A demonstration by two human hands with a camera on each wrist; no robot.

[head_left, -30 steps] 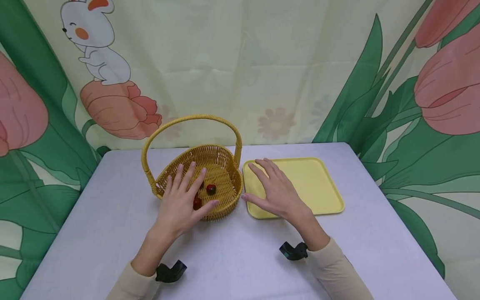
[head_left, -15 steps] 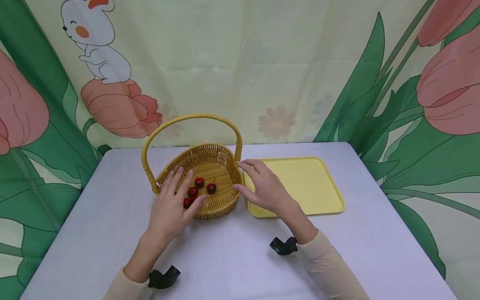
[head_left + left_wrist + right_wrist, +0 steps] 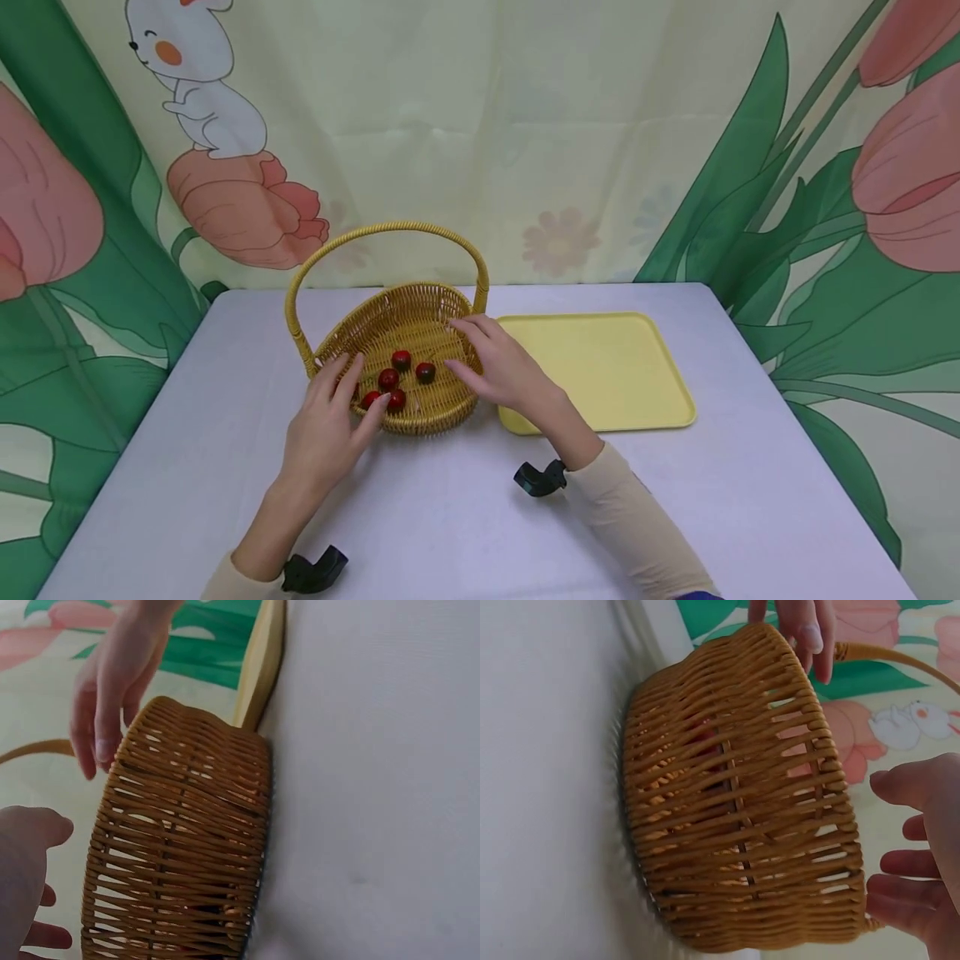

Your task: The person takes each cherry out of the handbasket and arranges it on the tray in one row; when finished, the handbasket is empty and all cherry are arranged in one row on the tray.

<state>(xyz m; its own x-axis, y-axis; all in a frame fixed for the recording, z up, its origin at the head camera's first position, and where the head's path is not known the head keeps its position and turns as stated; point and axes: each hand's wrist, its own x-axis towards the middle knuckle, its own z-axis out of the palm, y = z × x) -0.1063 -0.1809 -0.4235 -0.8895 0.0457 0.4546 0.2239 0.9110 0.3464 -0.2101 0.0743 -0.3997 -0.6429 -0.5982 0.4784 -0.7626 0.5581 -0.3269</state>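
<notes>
A woven wicker basket (image 3: 429, 425) with a tall arched handle (image 3: 405, 227) stands on the table. Several dark red cherries (image 3: 401, 360) lie together on its floor, toward the left and middle. At the basket's left front rim is my left hand (image 3: 318, 437), fingers spread and loosely bent, its thumb overlapping the cherries in the head view. My right hand (image 3: 510, 367) reaches over the right rim, thumb and fingers apart. Both wrist views show the basket's woven wall (image 3: 176, 832) between the two hands; neither hand grips anything.
To the right of the basket lies a shallow yellow tray (image 3: 607, 375), its left edge partly behind the right hand. A white cloth covers the table (image 3: 442, 517). Behind it hangs a curtain (image 3: 555, 125) printed with tulips and a rabbit.
Both hands have moved left and lower. The right hand has gone from over the tray to the basket's right rim; the left has drawn back, uncovering more cherries. The basket stays put.
</notes>
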